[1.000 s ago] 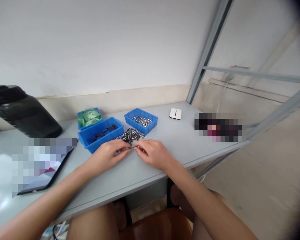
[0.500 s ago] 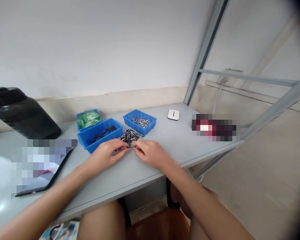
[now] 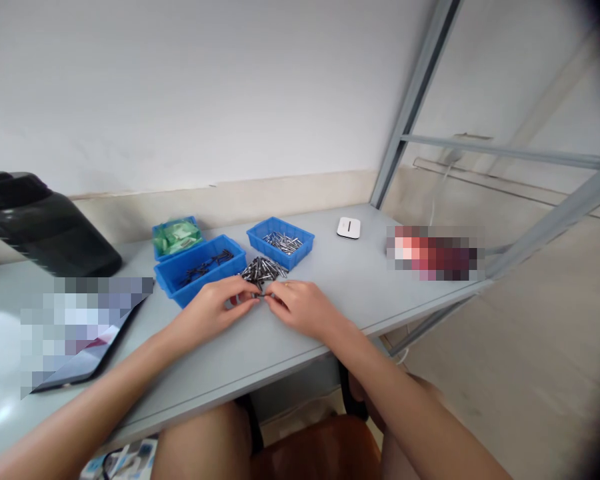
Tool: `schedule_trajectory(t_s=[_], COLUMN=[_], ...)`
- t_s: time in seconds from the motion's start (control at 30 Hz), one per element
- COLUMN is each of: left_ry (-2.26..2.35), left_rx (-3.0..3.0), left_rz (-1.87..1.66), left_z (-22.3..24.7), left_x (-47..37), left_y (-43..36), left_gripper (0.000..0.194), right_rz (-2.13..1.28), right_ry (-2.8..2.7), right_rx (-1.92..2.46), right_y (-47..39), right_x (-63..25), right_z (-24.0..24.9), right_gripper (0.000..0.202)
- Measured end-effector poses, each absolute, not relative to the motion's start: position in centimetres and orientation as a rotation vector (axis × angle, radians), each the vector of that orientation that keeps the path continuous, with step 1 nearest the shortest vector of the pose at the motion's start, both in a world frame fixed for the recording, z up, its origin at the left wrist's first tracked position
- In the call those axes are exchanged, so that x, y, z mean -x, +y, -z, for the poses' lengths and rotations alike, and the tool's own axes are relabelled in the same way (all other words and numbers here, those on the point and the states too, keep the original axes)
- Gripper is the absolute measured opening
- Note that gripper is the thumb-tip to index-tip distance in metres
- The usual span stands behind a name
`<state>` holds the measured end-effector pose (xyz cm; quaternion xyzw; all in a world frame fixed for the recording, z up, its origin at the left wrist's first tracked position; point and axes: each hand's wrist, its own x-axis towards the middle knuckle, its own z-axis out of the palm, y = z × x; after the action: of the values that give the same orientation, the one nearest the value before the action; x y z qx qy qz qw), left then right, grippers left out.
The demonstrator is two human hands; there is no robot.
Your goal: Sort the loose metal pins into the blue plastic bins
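Note:
Between my fingertips runs a small dark metal rod (image 3: pixel 261 295), its exact kind too small to make out. My left hand (image 3: pixel 223 303) pinches one end, and my right hand (image 3: pixel 300 305) pinches the other. Just beyond my fingers lies a heap of metal pins (image 3: pixel 261 269), silvery and dark. A blue bin (image 3: pixel 173 280) with several dark pieces stands behind my left hand. Another blue bin (image 3: pixel 300 252), holding silvery pins, is past the heap.
Green plastic packets (image 3: pixel 179 239) fill a third blue bin at the back. A large dark bottle (image 3: pixel 65 227) and a blurred flat item (image 3: pixel 100 340) are on the left. A white box (image 3: pixel 349 228) and a blurred reddish object (image 3: pixel 430 252) lie right, near the metal frame (image 3: pixel 415 107).
My fingertips have come slightly closer together along the rod, and less of it shows between them. The bins and the heap stay in place; the view has shifted a little.

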<state>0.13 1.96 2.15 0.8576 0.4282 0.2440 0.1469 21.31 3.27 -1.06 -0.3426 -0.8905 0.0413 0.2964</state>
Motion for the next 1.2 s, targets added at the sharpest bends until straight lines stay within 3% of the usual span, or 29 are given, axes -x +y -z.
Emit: schedule_trajectory(t_s=[0.47, 0.9, 1.2], left_ry=[1.187, 1.256, 1.259], left_rx=[-2.405, -2.380, -2.404], left_rz=[-0.802, -0.561, -0.536], left_z=[-2.42, -2.00, -2.30], left_x=[-0.47, -0.58, -0.70], left_y=[1.77, 1.60, 1.50], left_gripper=[0.008, 0.008, 0.010], right_rz=[-0.086, 0.023, 0.050], right_ry=[-2.375, -2.416, -2.452], right_rx=[0.851, 0.585, 0.667], right_y=[3.12, 2.65, 2.77], right_x=[-21.20, -21.31, -21.42], right_z=[0.85, 0.94, 1.10], right_gripper=[0.016, 0.021, 0.027])
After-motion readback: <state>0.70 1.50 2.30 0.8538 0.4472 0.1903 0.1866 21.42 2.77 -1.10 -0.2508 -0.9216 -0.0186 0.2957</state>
